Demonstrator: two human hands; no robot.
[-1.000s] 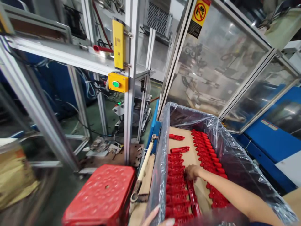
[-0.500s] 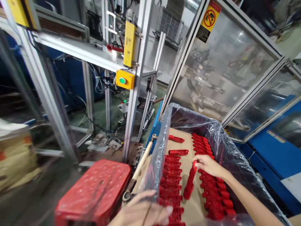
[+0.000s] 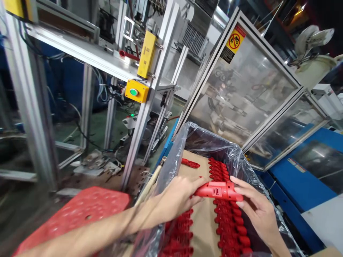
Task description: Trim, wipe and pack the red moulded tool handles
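Since the earlier frame, the red part (image 3: 217,190) has swung from a steep slant to nearly level, and the left hand (image 3: 179,194) has joined it. I have it above the lined box (image 3: 238,151), left hand grasping one end, right hand (image 3: 259,208) pinching the other between thumb and fingers. Below, my feed shows red rows (image 3: 229,226) on cardboard (image 3: 202,232)

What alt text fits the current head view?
Left hand and right hand hold a red tubular part over a plastic-lined box, where rows of similar red parts lie on cardboard. A red stool stands at left.
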